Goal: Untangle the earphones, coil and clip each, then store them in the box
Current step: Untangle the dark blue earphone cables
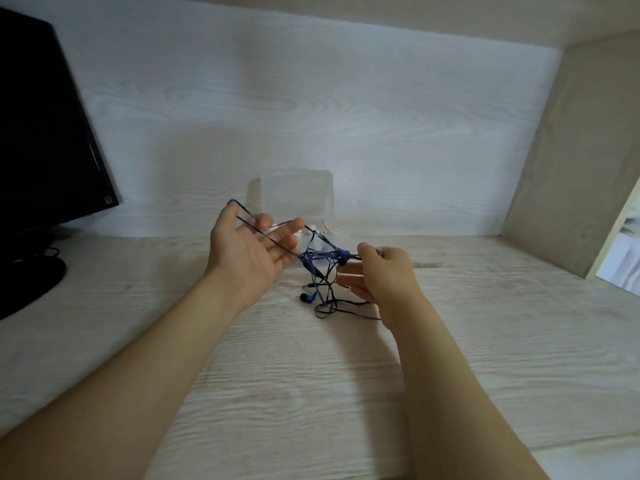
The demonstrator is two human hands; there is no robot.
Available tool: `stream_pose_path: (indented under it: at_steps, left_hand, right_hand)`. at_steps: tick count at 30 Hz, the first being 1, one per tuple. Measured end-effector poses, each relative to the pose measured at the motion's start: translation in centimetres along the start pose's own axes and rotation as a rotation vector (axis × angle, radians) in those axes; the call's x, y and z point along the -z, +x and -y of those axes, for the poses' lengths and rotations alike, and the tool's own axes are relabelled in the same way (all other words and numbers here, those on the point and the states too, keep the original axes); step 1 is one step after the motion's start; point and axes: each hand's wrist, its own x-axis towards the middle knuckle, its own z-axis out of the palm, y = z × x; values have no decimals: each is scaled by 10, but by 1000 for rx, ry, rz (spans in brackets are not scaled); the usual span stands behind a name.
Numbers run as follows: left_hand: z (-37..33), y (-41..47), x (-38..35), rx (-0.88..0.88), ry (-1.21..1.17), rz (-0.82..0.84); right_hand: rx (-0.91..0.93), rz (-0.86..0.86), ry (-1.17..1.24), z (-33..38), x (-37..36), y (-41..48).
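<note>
A tangle of dark blue and black earphone cables (323,271) hangs between my hands above the desk, with a blue earbud (306,298) dangling low. My left hand (252,252) is held palm up with fingers spread, and a black cable loop runs over its thumb and across the fingers. My right hand (381,271) pinches the knot of cables at its upper right, where a blue earbud (343,254) shows. Behind the hands a clear plastic box (298,199) stands with its lid raised. Small white pieces (329,232) lie near its base.
A black monitor (41,133) on a round stand (31,271) fills the left side. The light wooden desk (311,375) ends at a pale back wall. A beige side panel (571,168) closes the right.
</note>
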Motion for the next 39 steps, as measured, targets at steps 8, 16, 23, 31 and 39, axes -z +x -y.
stream_pose_path:
  at_steps: [8, 16, 23, 31, 39]
  left_hand:
    - [3, -2, -4, -47, -124, -12]
    - [7, 6, 1, -112, 449, -182]
    - [16, 8, 7, -379, 1109, -58]
    - [15, 8, 12, -582, 1362, -147]
    - [17, 3, 0, -432, 1453, -182]
  right_hand:
    - [-94, -16, 192, -5, 6, 8]
    - [15, -40, 233, -5, 6, 12]
    - [-9, 79, 386, -3, 8, 13]
    - [-21, 114, 498, -3, 10, 13]
    - [28, -2, 512, -6, 10, 14]
